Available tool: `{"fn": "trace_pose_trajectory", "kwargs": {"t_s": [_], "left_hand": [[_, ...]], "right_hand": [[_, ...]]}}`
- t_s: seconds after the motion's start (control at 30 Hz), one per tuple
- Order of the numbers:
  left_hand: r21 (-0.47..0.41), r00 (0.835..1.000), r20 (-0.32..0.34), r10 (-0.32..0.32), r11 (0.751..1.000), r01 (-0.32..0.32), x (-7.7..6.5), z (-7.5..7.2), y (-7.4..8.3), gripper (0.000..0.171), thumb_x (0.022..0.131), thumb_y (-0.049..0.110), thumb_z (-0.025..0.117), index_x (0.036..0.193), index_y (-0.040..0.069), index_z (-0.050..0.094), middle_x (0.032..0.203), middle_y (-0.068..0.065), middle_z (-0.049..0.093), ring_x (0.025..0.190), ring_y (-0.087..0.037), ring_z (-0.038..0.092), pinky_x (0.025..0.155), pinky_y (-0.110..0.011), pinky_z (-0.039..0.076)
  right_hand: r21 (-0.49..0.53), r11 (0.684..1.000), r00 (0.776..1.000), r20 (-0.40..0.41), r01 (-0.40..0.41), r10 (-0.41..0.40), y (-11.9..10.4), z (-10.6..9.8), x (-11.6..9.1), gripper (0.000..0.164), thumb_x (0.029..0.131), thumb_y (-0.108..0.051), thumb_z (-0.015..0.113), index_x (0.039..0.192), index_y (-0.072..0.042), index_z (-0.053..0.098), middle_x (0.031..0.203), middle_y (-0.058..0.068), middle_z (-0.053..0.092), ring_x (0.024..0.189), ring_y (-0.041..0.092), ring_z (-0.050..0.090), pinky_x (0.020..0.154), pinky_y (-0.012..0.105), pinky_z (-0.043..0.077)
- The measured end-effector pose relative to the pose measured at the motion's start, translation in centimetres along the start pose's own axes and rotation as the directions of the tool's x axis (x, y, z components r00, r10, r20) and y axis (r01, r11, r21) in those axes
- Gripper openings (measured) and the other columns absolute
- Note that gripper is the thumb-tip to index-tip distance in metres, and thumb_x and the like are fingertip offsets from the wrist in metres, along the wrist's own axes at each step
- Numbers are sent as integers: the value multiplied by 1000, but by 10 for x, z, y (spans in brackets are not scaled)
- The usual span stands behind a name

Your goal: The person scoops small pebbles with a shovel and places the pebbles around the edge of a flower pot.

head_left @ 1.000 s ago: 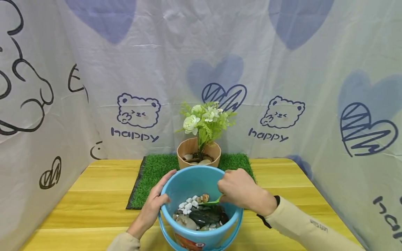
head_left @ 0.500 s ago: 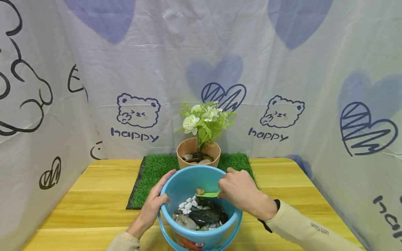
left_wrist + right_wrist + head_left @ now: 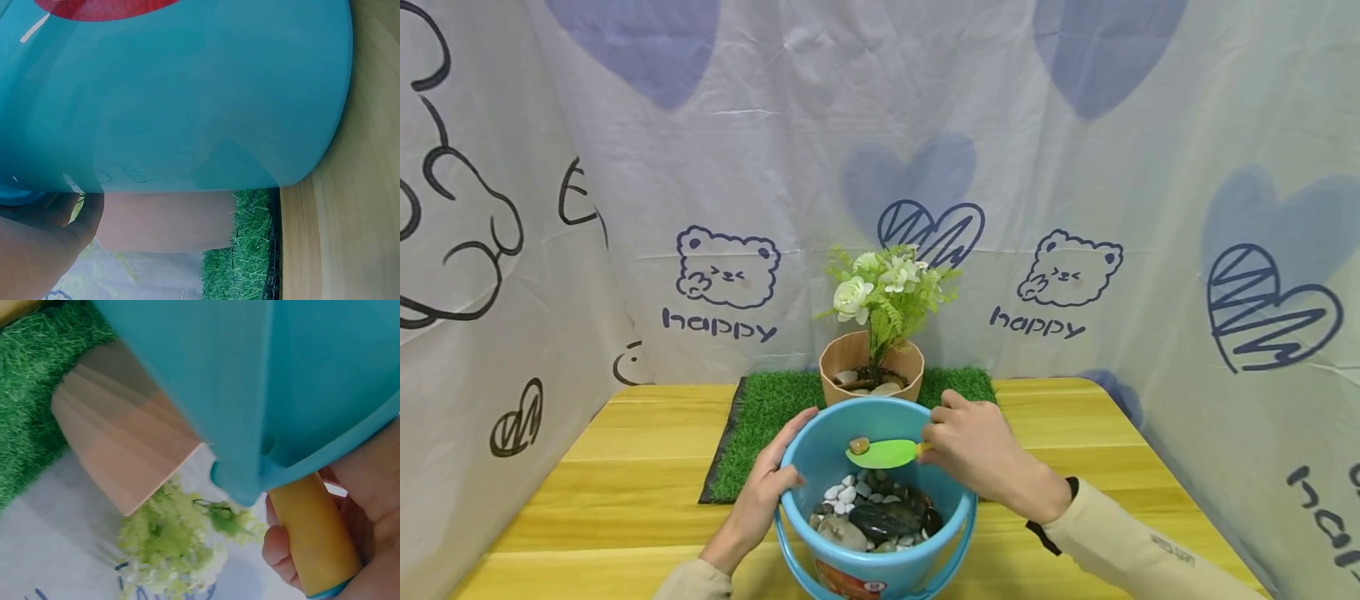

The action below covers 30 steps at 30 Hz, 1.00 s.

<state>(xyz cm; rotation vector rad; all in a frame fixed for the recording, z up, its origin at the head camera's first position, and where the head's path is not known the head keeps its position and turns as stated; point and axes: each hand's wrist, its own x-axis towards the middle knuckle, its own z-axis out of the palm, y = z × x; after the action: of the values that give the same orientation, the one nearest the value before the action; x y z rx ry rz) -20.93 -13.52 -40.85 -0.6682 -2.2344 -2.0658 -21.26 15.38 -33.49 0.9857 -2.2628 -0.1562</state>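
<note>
My left hand (image 3: 769, 483) grips the left rim of a blue bucket (image 3: 880, 575), thumb on the inner side and fingers outside. Inside the bucket lie white pebbles (image 3: 842, 493), a large black stone (image 3: 887, 518) and a greyish stone (image 3: 842, 533). At the right rim my right hand (image 3: 977, 450) holds a small shovel by its yellow handle (image 3: 315, 534). The green shovel blade (image 3: 883, 454) is raised above the stones, within the bucket's opening. A small brownish stone (image 3: 859, 446) sits at the blade's tip.
Behind the bucket, a peach flowerpot (image 3: 835, 367) with white flowers (image 3: 853, 298) and stones stands on a green turf mat (image 3: 730, 475). The mat lies on a yellow wooden table (image 3: 587, 483). A printed curtain (image 3: 820, 167) hangs behind and at both sides.
The shovel has risen off the stones, bringing the brownish stone up on its blade. My right hand has moved slightly up and right. The left hand keeps its hold on the rim.
</note>
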Motion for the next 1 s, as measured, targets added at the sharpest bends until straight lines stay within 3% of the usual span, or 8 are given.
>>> {"fn": "trace_pose_trajectory", "kwargs": {"t_s": [0.23, 0.63, 1.0], "left_hand": [[10, 1000, 12, 21, 1000, -21, -1, -1, 0, 80, 76, 3, 40, 154, 17, 31, 152, -22, 37, 131, -47, 44, 95, -51, 48], [-2, 1000, 12, -2, 1000, 2, 1, 1, 0, 80, 76, 3, 40, 154, 19, 30, 153, -22, 36, 131, -48, 44, 96, -53, 48], [3, 1000, 7, -2, 1000, 2, 0, 0, 1, 80, 76, 3, 40, 154, 19, 31, 153, -20, 36, 132, -47, 43, 97, -52, 47]], "right_hand": [[61, 998, 1000, 17, -22, 21, 5, 1, -1, 21, 73, -48, 76, 74, -27, 75, 70, -10, 63, 64, 9, 42, 52, 19, 39], [151, 987, 998, 38, -62, 57, 5, 4, -3, 21, 77, -48, 73, 74, -26, 73, 69, -11, 62, 63, 8, 45, 53, 18, 35], [174, 982, 997, -22, -68, 73, 6, 6, -5, 19, 75, -45, 77, 75, -27, 74, 71, -12, 65, 65, 7, 51, 54, 18, 38]]}}
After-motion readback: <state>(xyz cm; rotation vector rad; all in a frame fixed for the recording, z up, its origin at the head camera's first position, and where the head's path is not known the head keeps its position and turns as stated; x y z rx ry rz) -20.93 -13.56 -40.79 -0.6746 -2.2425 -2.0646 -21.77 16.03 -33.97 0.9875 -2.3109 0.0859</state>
